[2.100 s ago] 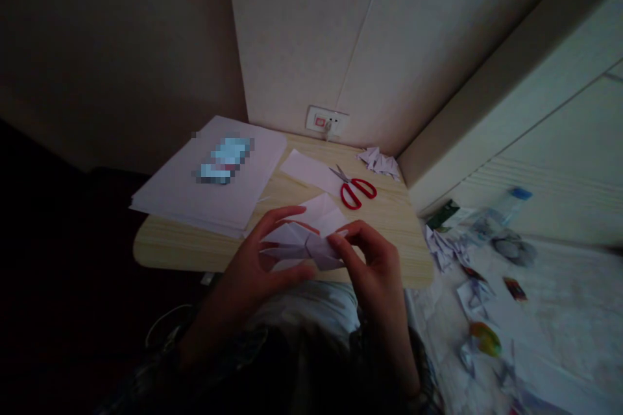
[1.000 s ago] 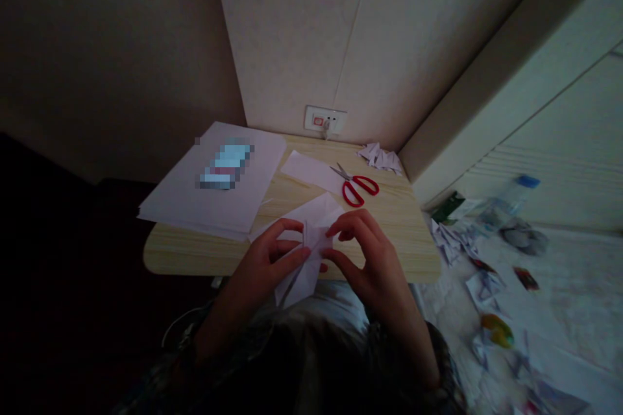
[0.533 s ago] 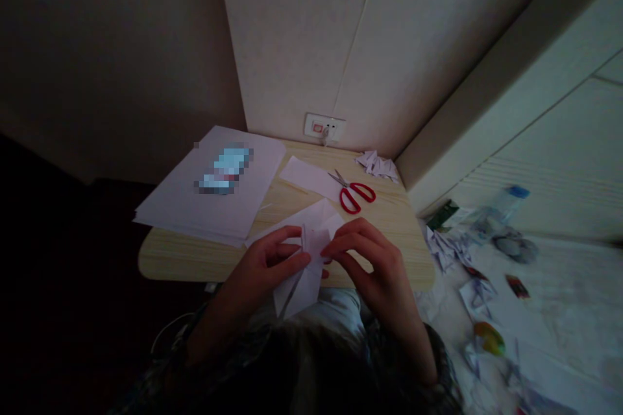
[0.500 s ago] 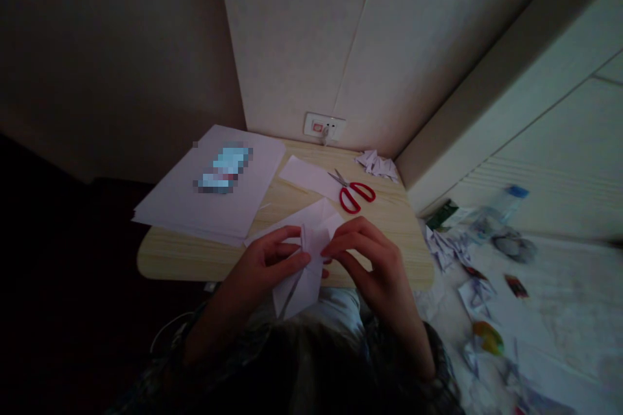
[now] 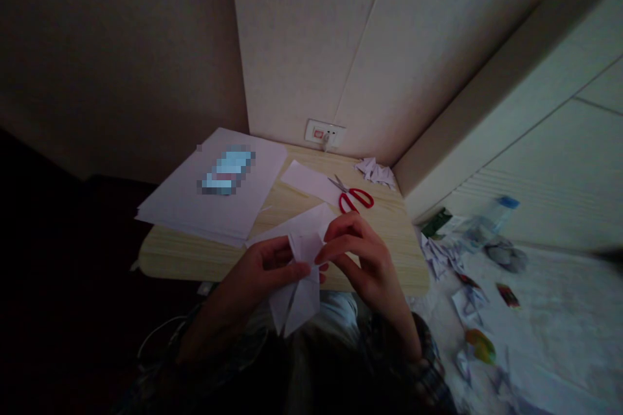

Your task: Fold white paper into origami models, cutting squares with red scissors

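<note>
A piece of folded white paper [image 5: 302,305] is between my hands at the table's near edge, its lower end split into two points. My left hand [image 5: 272,266] grips it from the left, thumb on top and fingers behind. On the other side, my right hand [image 5: 357,253] pinches the paper's right edge with thumb and forefinger. Beyond them lies a flat white sheet [image 5: 277,227], partly covered by the hands. Red-handled scissors [image 5: 361,197] rest on a smaller paper strip [image 5: 306,179], blades slightly apart; my right hand hides part of one handle.
A stack of white paper [image 5: 185,207] with a blurred phone [image 5: 228,170] on it covers the table's left side. Folded paper pieces [image 5: 376,172] sit at the back right corner. A wall socket [image 5: 325,133] holds a plug. Papers, a bottle [image 5: 496,217] and wrappers lie to the right.
The folded paper has come slightly lower and its upper flap looks more spread. My right hand has shifted a little left. The whole view has moved slightly.
</note>
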Action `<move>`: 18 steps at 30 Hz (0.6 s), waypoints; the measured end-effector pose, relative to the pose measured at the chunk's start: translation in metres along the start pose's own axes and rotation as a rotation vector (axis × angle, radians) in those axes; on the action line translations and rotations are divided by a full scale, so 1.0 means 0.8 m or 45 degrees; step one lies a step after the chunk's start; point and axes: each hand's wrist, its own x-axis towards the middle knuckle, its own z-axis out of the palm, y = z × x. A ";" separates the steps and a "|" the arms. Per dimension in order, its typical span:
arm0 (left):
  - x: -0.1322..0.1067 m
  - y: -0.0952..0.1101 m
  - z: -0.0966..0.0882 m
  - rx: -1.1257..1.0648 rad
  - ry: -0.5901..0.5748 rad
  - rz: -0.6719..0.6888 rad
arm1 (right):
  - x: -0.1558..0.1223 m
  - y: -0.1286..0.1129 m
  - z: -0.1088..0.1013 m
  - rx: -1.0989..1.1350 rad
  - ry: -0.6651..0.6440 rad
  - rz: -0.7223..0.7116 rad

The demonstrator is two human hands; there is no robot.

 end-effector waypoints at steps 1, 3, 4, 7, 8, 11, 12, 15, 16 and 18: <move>0.001 0.000 0.001 0.011 -0.003 0.007 | -0.001 -0.002 0.000 0.006 0.011 0.033; 0.003 -0.002 0.002 0.045 0.002 0.043 | -0.002 -0.005 0.001 0.008 0.014 0.092; 0.004 -0.002 0.003 0.065 0.015 0.062 | -0.003 -0.007 0.001 0.006 0.012 0.109; 0.006 -0.003 0.007 0.113 0.066 0.087 | -0.003 -0.009 0.002 -0.032 0.029 0.145; 0.007 -0.003 0.007 0.117 0.070 0.086 | -0.002 -0.009 0.003 -0.055 0.046 0.168; 0.008 -0.003 0.008 0.131 0.088 0.088 | -0.002 -0.010 0.005 -0.116 0.086 0.268; 0.008 -0.004 0.008 0.143 0.110 0.088 | -0.002 -0.010 0.006 -0.137 0.095 0.294; 0.011 -0.005 0.006 0.163 0.153 0.087 | -0.002 -0.012 0.008 -0.229 0.127 0.340; 0.012 -0.005 0.005 0.154 0.152 0.089 | -0.002 -0.013 0.008 -0.256 0.136 0.341; 0.013 -0.006 0.004 0.130 0.129 0.091 | -0.001 -0.013 0.008 -0.280 0.136 0.332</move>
